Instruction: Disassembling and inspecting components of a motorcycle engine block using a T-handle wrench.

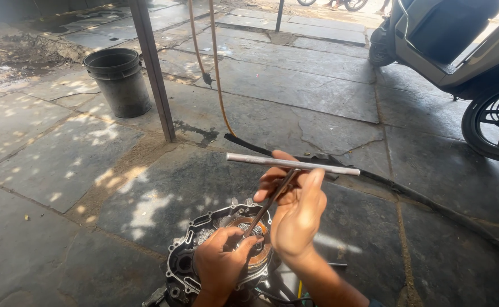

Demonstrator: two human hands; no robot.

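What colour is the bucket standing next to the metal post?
The round plastic bucket beside the slanted metal post is dark grey, almost black, seen clearly in the head view.

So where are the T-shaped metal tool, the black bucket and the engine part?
T-handle wrench (292,164), head view, on its silver crossbar.
Black bucket (125,91), head view, on its outer wall.
Engine casing (182,262), head view, on its dark left rim.

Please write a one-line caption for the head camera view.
Right hand grips a T-handle wrench set into an engine case; left hand steadies it.
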